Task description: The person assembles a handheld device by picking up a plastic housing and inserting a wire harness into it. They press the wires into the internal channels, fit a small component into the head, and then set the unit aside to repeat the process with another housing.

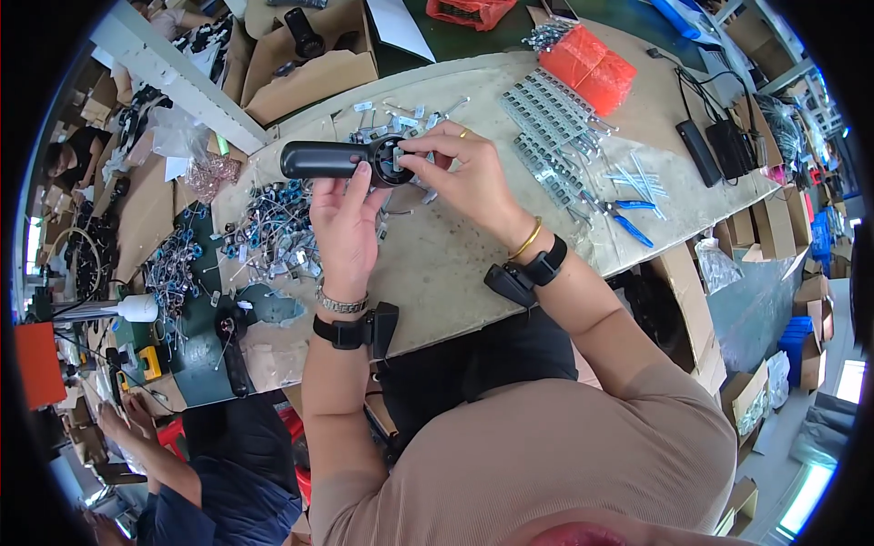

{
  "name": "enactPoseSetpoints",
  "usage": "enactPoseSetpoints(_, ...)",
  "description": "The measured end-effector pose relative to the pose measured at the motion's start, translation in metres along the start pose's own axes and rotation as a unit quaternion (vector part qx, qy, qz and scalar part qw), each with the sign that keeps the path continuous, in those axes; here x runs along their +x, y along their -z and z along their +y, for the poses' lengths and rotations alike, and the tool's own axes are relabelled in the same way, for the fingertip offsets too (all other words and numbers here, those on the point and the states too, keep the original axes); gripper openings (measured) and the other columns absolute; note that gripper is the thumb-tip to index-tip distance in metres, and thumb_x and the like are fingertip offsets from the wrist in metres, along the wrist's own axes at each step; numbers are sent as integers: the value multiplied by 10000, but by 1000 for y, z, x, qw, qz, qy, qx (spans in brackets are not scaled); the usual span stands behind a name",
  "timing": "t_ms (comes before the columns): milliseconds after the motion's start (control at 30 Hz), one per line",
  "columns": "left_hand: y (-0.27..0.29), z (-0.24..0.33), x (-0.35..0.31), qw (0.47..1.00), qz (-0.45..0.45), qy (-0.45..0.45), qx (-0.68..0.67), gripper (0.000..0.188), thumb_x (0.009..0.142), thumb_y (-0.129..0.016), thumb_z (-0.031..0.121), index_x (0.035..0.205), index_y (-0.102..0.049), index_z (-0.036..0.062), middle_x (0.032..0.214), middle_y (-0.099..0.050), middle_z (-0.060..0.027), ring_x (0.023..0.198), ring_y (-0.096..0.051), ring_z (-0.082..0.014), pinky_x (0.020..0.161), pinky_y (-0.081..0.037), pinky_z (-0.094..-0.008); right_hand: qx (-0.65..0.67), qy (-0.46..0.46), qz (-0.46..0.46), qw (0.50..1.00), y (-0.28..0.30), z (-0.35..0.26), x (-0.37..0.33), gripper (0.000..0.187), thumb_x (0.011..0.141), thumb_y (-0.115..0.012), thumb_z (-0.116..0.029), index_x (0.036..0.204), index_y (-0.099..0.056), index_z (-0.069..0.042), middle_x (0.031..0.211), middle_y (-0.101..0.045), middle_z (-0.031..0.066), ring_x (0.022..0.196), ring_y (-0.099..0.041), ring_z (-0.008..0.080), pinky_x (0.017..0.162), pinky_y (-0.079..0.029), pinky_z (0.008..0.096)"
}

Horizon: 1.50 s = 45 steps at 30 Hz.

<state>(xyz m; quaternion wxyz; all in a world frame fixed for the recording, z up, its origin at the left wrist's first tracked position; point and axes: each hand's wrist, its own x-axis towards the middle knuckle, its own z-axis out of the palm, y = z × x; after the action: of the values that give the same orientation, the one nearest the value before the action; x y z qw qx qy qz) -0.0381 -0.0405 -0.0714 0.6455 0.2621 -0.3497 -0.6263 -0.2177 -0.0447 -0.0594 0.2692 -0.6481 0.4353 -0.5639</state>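
My left hand (346, 223) is closed round a black housing (319, 159), which has a long rounded handle and a round open head. It lies level above the table, its handle pointing left and its head to the right. At the open head, my right hand (464, 173) pinches a small pale part (399, 156) between thumb and fingertips. The part is too small to name for sure. Behind and under the housing, many small wired parts (273, 232) lie heaped on the table.
Sheets of small circuit boards (551, 109) lie right of my hands, near a red plastic bag (587, 68), white sticks (642, 182) and blue-handled pliers (628, 218). Black adapters (719, 146) sit far right. A cardboard box (314, 77) stands behind. A co-worker (218, 473) is at lower left.
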Motion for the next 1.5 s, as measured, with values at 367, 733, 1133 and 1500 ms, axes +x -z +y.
enactPoseSetpoints(367,0,-3,0,999,17,-17,40,226,1009,-674,31,1230,-648,68,1187,-669,-21,1048,-656,-112,888,-581,-295,95,-123,-36,987,2,8,2,150,934,-789,-110,1026,-768,6,905,-708,3,761,-606,41,691,-504,219)
enactPoseSetpoints(733,-1,1,-1,1000,8,12,20,215,1025,-646,33,1236,-639,71,1177,-676,-26,1037,-677,-134,862,-617,-338,29,-107,-42,993,1,1,1,176,964,-765,-112,1088,-730,7,939,-714,-5,814,-621,42,739,-524,218)
enactPoseSetpoints(1133,-14,10,-3,999,7,2,52,218,1050,-627,98,1261,-620,45,1160,-692,-54,1030,-698,-168,908,-617,-377,179,-123,-41,975,0,-3,2,383,900,-786,-43,1270,-688,-36,1092,-727,71,937,-683,108,810,-571,272)
enactPoseSetpoints(1500,-4,20,-1,989,-34,134,-58,269,1062,-602,178,1239,-627,-22,1154,-709,-128,1015,-703,-212,908,-595,-400,-76,303,-105,944,8,-12,6,421,790,-721,78,1186,-739,-63,1114,-743,83,1087,-694,284,990,-541,405)
